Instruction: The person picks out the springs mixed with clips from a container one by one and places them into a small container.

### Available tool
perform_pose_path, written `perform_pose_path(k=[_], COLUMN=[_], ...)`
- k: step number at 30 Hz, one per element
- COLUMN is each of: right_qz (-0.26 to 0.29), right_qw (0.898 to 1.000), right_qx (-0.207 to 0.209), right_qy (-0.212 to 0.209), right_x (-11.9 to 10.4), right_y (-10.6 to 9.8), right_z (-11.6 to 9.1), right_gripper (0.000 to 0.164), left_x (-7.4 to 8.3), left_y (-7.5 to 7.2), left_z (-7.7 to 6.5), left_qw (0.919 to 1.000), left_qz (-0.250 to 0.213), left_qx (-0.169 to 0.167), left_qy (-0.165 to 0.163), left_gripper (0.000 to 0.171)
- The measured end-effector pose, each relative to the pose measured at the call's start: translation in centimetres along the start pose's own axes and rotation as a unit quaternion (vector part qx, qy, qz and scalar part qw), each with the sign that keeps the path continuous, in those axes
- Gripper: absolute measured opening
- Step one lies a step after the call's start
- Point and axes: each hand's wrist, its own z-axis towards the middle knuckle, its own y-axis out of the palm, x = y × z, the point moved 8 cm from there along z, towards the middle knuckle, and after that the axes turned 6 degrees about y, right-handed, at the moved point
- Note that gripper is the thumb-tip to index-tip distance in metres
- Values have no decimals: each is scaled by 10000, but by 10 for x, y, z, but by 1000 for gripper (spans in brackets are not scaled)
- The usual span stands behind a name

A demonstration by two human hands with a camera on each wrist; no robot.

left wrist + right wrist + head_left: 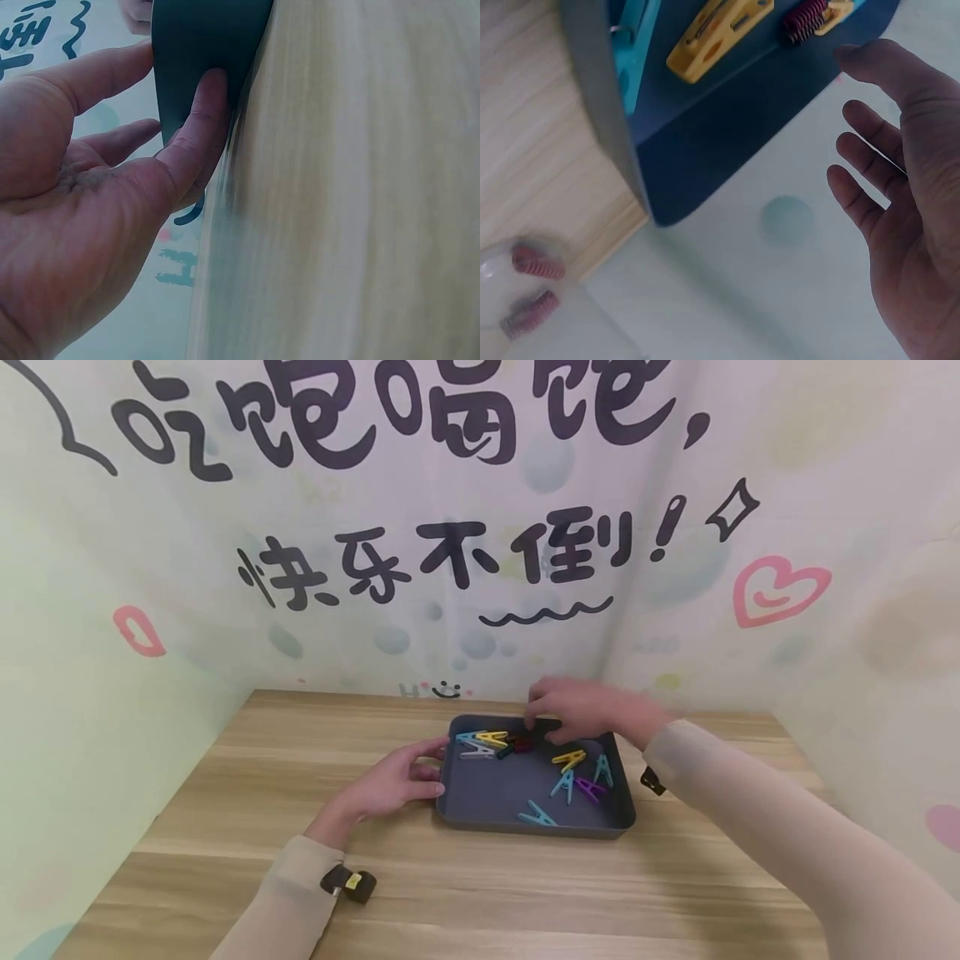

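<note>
A dark grey tray [487,793] sits on the table and holds several plastic clothespins. My left hand [393,781] is at its left side, with extended fingers touching the outer wall [199,37]. Over the tray's back edge hovers my right hand [573,706], fingers loosely spread and nothing between them. Nearest to it inside lie dark red coiled pieces [806,21]. A yellow clothespin [568,760], blue ones and a purple one [589,790] lie in the right half. At the back left are another yellow clothespin [491,739] and a whitish one [477,750].
The wooden table [360,727] meets a printed wall sheet [405,643] just behind the tray. In the right wrist view, a clear round container [502,289] beside the tray shows two reddish coiled pieces [536,262]. Each wrist carries a small black camera [356,885].
</note>
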Motion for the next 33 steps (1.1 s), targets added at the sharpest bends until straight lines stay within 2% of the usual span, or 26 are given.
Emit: perform_pose_path(k=[10,21,33], right_qz=[-187,-474,-509], right_qw=[9992,9971,9964], right_qx=[-364,-566,-639], right_qy=[-4,171,226], right_x=[-14,-15,-18], right_y=[15,33,40], right_z=[16,21,24], right_gripper=[28,27,13], left_x=[-3,0,0], left_y=[0,0,0], left_z=[0,-1,-1], left_qw=[10000,9999,9999], left_qz=[-72,-135,-156], left_qx=[3,-30,-19], left_qy=[21,46,-8], left_gripper=[75,76,76])
